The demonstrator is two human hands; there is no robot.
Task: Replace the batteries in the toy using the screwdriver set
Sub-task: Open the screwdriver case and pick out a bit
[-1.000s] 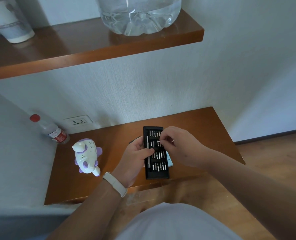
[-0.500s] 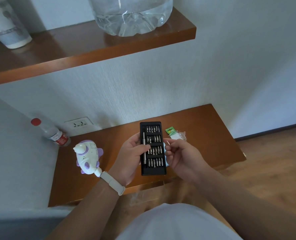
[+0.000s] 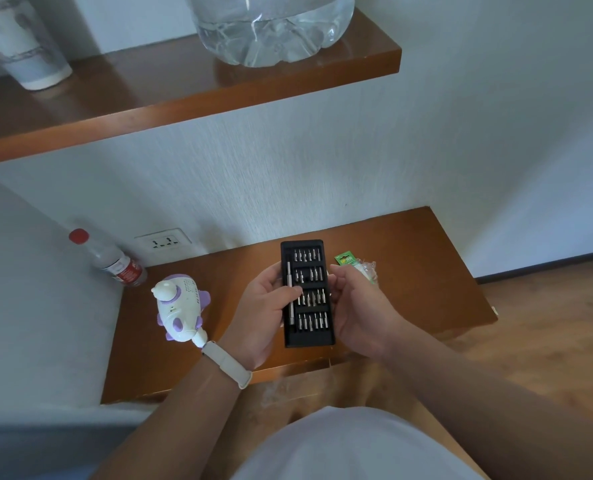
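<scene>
The screwdriver set (image 3: 309,337), a black tray with rows of metal bits and a slim silver driver (image 3: 289,276) along its left side, is held between both hands above the brown lower shelf (image 3: 413,271). My left hand (image 3: 262,315) grips its left edge, thumb lying across the driver. My right hand (image 3: 361,308) is curled round its right edge; I cannot see whether a bit lies in its fingers. The white and purple toy (image 3: 180,308) lies on the shelf to the left, apart from both hands. A green battery pack (image 3: 346,259) in clear wrap sits behind my right hand.
A clear bottle with a red cap (image 3: 113,263) leans in the back left corner near a wall socket (image 3: 163,241). An upper wooden shelf (image 3: 184,98) carries a large water jug (image 3: 271,29) and a paper cup (image 3: 28,46). Wooden floor lies to the right.
My right hand lifted off the rows of bits, drew back to the right, then closed on the tray's right edge. The battery pack came into sight behind it. My left hand kept its hold.
</scene>
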